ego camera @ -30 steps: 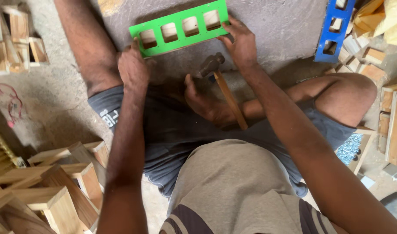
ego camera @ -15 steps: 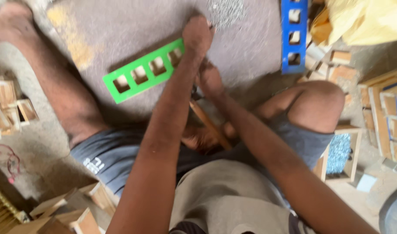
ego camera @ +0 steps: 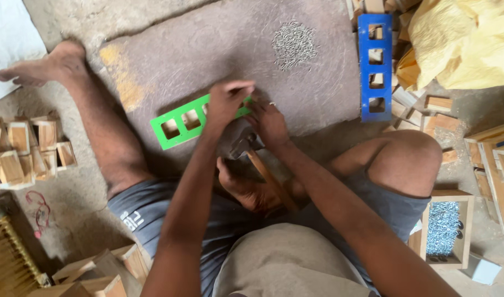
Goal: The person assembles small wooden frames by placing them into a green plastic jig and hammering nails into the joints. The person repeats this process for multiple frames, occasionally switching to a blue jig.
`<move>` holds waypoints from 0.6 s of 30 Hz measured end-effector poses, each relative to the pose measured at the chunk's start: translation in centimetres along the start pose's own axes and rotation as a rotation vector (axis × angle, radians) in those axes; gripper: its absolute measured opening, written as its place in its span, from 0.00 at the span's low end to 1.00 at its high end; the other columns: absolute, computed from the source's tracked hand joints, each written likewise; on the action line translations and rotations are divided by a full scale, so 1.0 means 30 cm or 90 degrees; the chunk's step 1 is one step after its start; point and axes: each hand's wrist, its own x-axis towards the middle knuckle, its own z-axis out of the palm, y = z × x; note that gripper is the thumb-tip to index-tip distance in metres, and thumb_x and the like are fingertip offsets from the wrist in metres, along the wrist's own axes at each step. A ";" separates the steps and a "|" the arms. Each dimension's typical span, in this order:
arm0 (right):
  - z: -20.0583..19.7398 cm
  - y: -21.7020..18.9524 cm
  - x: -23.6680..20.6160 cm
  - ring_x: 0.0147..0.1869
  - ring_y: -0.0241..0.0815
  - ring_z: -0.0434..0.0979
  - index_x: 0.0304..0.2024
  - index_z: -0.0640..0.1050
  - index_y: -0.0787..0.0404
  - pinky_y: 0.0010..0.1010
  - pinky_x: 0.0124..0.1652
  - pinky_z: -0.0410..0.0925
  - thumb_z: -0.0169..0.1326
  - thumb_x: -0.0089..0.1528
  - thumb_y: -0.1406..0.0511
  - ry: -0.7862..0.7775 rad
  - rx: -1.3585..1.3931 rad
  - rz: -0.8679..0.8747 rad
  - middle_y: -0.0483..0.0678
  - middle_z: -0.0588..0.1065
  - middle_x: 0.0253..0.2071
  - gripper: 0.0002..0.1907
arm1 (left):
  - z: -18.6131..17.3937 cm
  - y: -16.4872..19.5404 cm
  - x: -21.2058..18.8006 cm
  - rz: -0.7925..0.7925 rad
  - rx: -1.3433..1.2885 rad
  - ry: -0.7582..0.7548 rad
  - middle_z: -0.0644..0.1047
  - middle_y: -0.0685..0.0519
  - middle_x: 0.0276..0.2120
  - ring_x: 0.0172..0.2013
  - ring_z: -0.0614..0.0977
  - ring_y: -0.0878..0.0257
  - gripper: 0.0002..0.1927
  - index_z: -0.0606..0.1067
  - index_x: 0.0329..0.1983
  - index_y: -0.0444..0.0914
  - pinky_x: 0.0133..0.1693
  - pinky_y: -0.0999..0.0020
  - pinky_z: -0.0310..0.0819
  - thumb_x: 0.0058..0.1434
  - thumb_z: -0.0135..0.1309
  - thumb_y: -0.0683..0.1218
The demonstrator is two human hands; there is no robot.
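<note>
Centrally, the left hand [ego camera: 225, 103] rests on the right end of the green frame [ego camera: 177, 125], fingers bent and pressed down onto it; whether they pinch anything small cannot be told. Just beside it at 3 o'clock, the right hand [ego camera: 269, 122] also touches the frame's right end, fingers curled together over the edge. The green frame is a flat strip with square cut-outs, lying tilted on the grey slab [ego camera: 208, 49], its left end toward 8 o'clock. Directly at 6 o'clock from the hands, a hammer [ego camera: 252, 151] lies with its metal head near the frame and its wooden handle running toward 5 o'clock over a bare foot. At 1 o'clock, a heap of small nails [ego camera: 294, 44] sits on the slab. At 2 o'clock, a blue frame [ego camera: 374, 69] lies upright along the slab's edge. At 4 o'clock, a wooden box of nails [ego camera: 444, 228] stands beside the knee. At 9 o'clock, small wooden blocks [ego camera: 26, 151] lie grouped together.
</note>
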 end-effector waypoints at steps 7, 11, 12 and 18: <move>0.073 0.060 -0.024 0.54 0.54 0.78 0.56 0.79 0.60 0.44 0.50 0.71 0.62 0.61 0.67 -0.117 -0.098 0.010 0.51 0.74 0.63 0.20 | -0.136 -0.143 -0.213 0.038 -0.008 0.072 0.86 0.51 0.42 0.42 0.85 0.67 0.06 0.83 0.46 0.35 0.46 0.70 0.80 0.67 0.60 0.38; 0.109 0.093 -0.061 0.57 0.52 0.79 0.56 0.81 0.58 0.43 0.54 0.71 0.67 0.63 0.63 -0.102 -0.100 -0.001 0.47 0.75 0.63 0.19 | -0.106 -0.204 -0.231 0.131 0.066 0.048 0.84 0.49 0.41 0.42 0.86 0.56 0.06 0.82 0.44 0.39 0.48 0.63 0.78 0.64 0.66 0.41; 0.117 0.100 -0.068 0.56 0.52 0.79 0.55 0.81 0.58 0.43 0.54 0.71 0.69 0.61 0.62 -0.092 -0.100 0.014 0.47 0.75 0.63 0.20 | -0.100 -0.215 -0.227 0.153 0.080 0.037 0.84 0.50 0.40 0.43 0.85 0.55 0.07 0.82 0.42 0.40 0.52 0.60 0.76 0.62 0.68 0.42; 0.085 0.088 -0.087 0.65 0.57 0.74 0.62 0.77 0.61 0.44 0.59 0.69 0.71 0.61 0.62 -0.121 -0.086 -0.008 0.54 0.73 0.65 0.29 | -0.090 -0.244 -0.221 0.202 0.218 0.048 0.80 0.50 0.39 0.50 0.76 0.49 0.07 0.85 0.38 0.47 0.55 0.48 0.60 0.59 0.73 0.47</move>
